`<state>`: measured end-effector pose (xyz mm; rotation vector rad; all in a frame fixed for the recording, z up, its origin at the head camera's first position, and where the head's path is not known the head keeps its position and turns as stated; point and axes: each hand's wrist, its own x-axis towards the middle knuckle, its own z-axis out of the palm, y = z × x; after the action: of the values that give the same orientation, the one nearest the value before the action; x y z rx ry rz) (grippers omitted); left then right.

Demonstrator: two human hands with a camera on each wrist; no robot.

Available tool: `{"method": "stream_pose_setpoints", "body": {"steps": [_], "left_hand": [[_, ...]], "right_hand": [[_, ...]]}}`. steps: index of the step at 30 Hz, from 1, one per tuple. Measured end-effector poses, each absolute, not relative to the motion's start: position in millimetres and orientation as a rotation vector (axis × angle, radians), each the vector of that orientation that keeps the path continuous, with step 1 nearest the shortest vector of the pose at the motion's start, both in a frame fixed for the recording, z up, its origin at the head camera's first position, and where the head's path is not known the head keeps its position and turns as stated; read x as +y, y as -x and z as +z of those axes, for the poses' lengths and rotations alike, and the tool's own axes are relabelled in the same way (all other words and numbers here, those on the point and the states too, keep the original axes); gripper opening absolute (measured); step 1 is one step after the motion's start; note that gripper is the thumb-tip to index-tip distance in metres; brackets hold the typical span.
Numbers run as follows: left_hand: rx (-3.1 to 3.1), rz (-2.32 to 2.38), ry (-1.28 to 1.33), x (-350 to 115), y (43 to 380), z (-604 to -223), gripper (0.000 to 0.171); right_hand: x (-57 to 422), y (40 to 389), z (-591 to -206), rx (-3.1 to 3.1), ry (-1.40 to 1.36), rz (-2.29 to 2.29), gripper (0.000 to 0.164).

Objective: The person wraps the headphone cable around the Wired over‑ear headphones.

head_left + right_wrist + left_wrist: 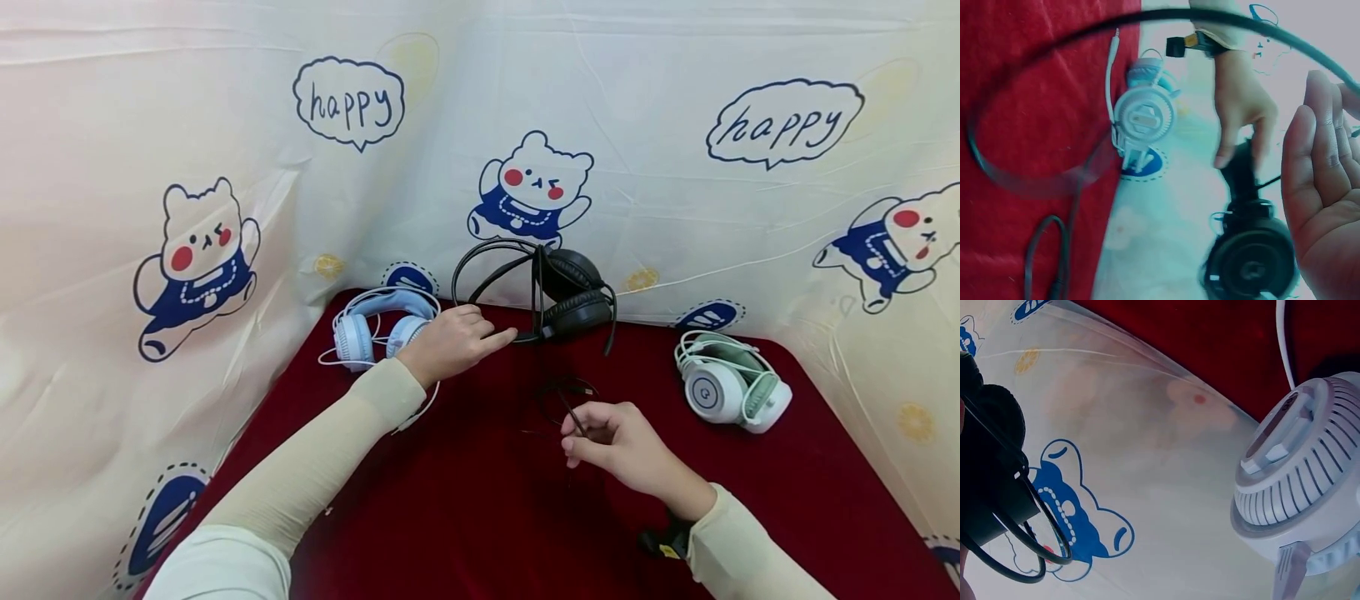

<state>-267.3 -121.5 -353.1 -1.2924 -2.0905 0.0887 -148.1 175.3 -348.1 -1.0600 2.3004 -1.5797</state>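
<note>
My left hand (pixel 453 342) grips the headband of a black headset (pixel 577 312) at the back of the table. The headset lies on its side in the air or on the cloth; I cannot tell which. Its thin microphone boom hangs at the right. Lower down, my right hand (pixel 615 442) pinches the headset's black cable (pixel 576 421) between thumb and fingers. In the right wrist view the cable (pixel 1166 15) makes a wide loop across the picture, and the left hand (pixel 1241 106) holds the headband from above.
Beside the left hand lies a pale blue and white headset (pixel 356 337) with a white cable. A white and green headset (pixel 720 387) lies at the right. Dark red cloth (pixel 450 500) covers the table, and a printed white curtain (pixel 637 50) surrounds it.
</note>
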Motion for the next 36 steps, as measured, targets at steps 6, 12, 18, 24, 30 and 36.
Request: {"method": "stream_pose_setpoints", "body": {"steps": [6,12,18,24,30,36], "left_hand": [[-2.132,0.126,1.299,-123,264,-354,0.045],[-2.156,0.219,1.315,-124,262,-360,0.051],[-2.168,0.255,1.337,-128,260,-370,0.050],[-2.160,0.221,1.347,-132,255,-375,0.050],[-2.130,0.177,1.380,-134,253,-380,0.046],[-2.100,0.175,1.393,-134,250,-381,0.046]], "right_hand": [[183,148,-328,2.343,1.182,-1.559,0.017],[188,149,-302,2.375,1.357,-1.523,0.022],[194,150,-277,2.449,1.395,-1.477,0.026],[200,150,-261,2.472,1.438,-1.471,0.029],[205,152,-252,2.497,1.490,-1.475,0.028],[211,154,-243,2.563,1.580,-1.410,0.027]]}}
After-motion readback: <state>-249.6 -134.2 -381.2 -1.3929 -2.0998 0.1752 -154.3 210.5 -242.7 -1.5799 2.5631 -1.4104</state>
